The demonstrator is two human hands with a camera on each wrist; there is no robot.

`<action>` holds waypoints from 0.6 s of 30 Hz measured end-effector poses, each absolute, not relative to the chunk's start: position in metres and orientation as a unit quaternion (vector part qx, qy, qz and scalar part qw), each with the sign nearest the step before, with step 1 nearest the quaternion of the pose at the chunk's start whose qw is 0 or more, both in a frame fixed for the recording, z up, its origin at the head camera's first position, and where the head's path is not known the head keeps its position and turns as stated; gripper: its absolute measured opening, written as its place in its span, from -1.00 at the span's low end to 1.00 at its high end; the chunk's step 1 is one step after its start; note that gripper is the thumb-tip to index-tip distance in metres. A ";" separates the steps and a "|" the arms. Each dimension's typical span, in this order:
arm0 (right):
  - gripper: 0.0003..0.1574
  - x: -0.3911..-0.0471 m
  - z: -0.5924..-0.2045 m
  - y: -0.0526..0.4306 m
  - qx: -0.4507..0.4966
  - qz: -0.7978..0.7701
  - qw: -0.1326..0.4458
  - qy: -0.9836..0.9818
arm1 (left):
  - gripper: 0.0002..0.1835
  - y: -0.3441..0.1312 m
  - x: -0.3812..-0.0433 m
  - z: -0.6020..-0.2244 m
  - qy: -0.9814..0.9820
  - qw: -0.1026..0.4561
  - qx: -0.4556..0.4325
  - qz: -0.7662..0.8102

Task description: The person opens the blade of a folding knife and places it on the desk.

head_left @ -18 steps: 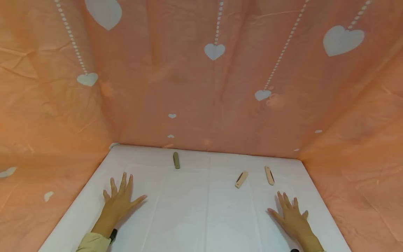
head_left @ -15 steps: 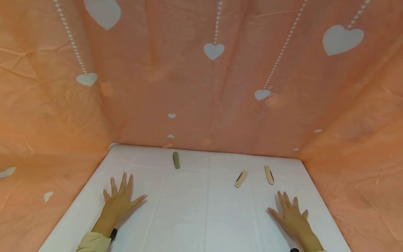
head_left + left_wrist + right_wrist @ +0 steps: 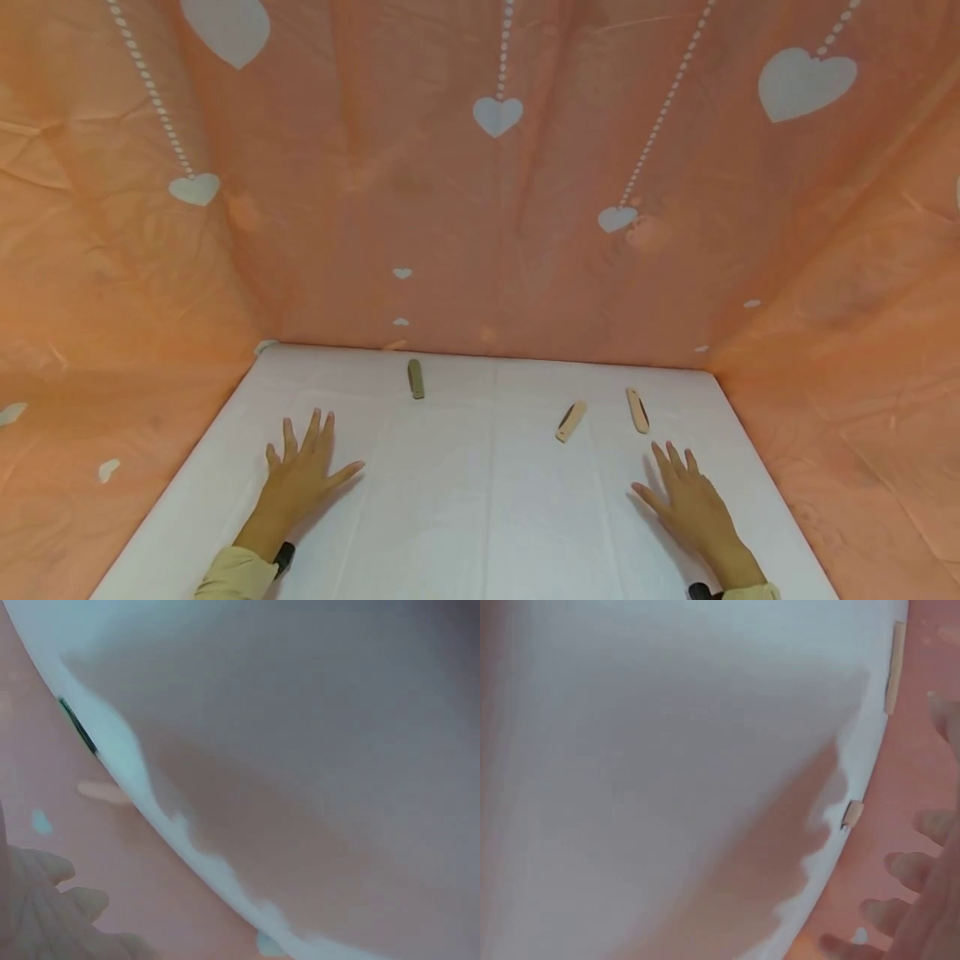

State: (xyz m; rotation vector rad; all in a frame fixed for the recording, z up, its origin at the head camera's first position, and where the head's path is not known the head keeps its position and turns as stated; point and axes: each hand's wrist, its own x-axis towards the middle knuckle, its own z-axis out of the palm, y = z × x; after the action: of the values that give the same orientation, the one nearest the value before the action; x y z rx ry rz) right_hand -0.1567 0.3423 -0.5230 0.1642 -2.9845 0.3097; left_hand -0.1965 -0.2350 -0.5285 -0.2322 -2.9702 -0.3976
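My left hand hovers with fingers spread over the left part of the white table; its shadow falls on the surface in the left wrist view. Over the right part is my right hand, fingers extended, touching nothing. Beyond its fingertips lies a slim beige piece resembling a folded pocket knife, with a dark slot along one side. A matching beige piece lies slantwise to its left, with a small hole at its near end. An olive-green one rests near the back edge, ahead and to the right of my left hand.
The white-covered table is enclosed by orange cloth walls at the back, left and right, printed with white hearts. Dark bands sit on both wrists.
My left hand has shifted slightly right. The right hand has moved a little forward, its fingers drawn somewhat closer together. The head view has shifted slightly; the three slim pieces lie in place.
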 end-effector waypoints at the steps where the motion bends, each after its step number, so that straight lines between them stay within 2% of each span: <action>1: 0.01 -0.157 -0.520 0.341 0.056 0.107 0.071 -0.990 | 0.08 -0.231 -0.196 -0.529 -0.986 0.067 -0.083 -0.130; 18: -0.02 -0.170 -0.501 0.340 0.045 0.169 0.046 -0.984 | -0.01 -0.149 -0.207 -0.512 -0.965 0.100 -0.195 -0.141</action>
State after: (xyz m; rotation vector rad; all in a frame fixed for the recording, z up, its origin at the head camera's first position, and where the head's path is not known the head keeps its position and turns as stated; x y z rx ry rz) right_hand -0.1704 0.3401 -0.5012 0.1387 -3.0026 0.5158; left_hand -0.2074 -0.1492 -0.5116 -0.5756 -2.8532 -0.4178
